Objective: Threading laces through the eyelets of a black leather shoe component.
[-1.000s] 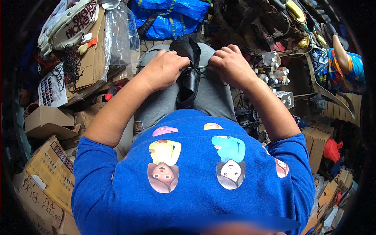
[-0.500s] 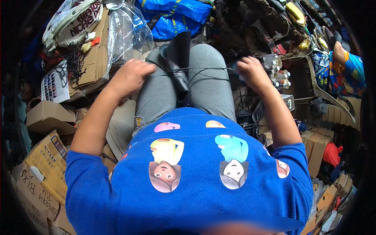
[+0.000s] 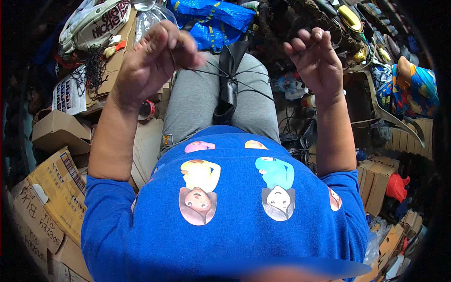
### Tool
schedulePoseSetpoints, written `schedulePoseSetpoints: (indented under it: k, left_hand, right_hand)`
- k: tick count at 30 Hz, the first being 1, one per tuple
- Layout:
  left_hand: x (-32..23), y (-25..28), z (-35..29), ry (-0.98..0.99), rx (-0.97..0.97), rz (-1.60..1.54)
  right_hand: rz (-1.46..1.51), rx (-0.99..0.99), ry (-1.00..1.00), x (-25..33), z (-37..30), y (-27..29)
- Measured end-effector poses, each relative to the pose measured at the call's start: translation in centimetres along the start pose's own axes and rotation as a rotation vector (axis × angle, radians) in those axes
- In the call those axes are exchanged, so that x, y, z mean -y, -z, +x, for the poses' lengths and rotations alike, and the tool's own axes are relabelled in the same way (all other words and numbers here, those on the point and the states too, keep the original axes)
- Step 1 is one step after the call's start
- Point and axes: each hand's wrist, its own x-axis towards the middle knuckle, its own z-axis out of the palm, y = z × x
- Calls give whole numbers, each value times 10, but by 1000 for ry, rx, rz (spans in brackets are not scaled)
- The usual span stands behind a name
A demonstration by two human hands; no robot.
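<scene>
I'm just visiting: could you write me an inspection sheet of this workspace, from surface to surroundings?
Surface: the person's lap, in grey trousers.
Things at work: a black shoe-like piece lies between the thighs; thin black cords cross on it and spread over both thighs.
Clutter: cardboard box at left, blue bag beyond the knees, red bag at right.
Hands: left hand raised, blurred, near a cord; right hand raised, fingers curled; whether either grips a cord cannot be told.
Cables: a dark tangle at left, too unclear to call electrical.
Surroundings: another person, brightly dressed, at far right.
</scene>
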Motion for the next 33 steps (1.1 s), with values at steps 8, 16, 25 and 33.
schedulePoseSetpoints:
  k: [8, 16, 25, 33]
  left_hand:
    - [-45, 68, -65, 260, -140, 1937]
    - [-243, 138, -194, 279, -1229, 2462]
    - [73, 40, -18, 122, -127, 1424]
    - [50, 61, -24, 406, -315, 1316]
  right_hand:
    - [-1885, 211, -411, 40, -47, 110]
    - [-2439, -937, -1113, 284, -209, 315]
    - [-1127, 38, -460, -42, -62, 85]
    - [-1090, 125, -699, -57, -35, 57]
